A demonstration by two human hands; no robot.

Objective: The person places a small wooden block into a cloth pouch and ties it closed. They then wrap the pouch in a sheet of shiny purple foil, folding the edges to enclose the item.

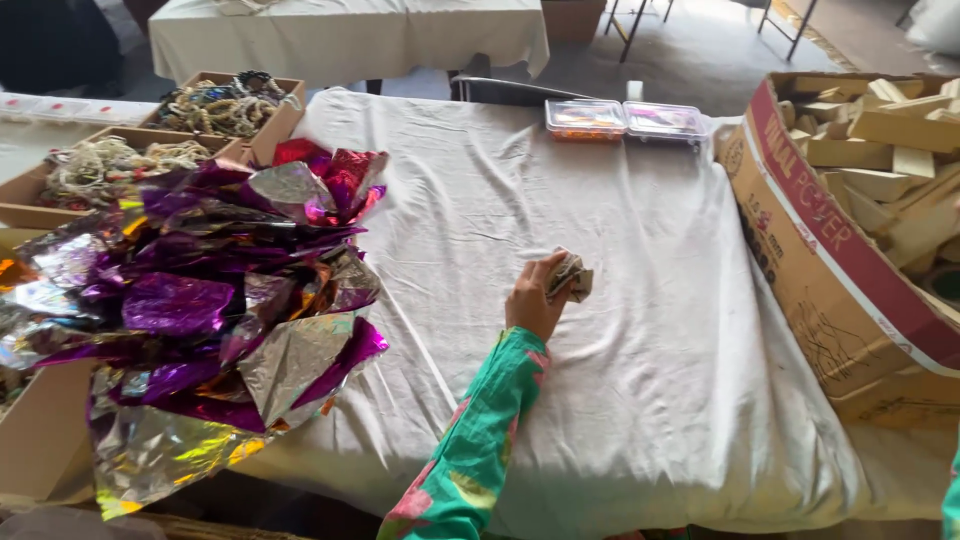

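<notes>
My left hand [533,298], in a green flowered sleeve, rests on the white tablecloth [640,240] near the table's middle. Its fingers are closed around a small crumpled piece of silvery foil [572,276] that sticks out to the right of the fist. A big heap of purple, red and silver foil sheets [215,300] lies to the left of the hand, about an arm's width away. My right hand is out of sight; only a sliver of its green sleeve [951,495] shows at the right edge.
A large cardboard box [815,270] full of wooden blocks [885,150] stands on the right. Two clear plastic boxes [622,120] sit at the far edge. Cardboard trays of beaded strings [215,105] lie at the back left. Another cloth-covered table [350,35] stands behind.
</notes>
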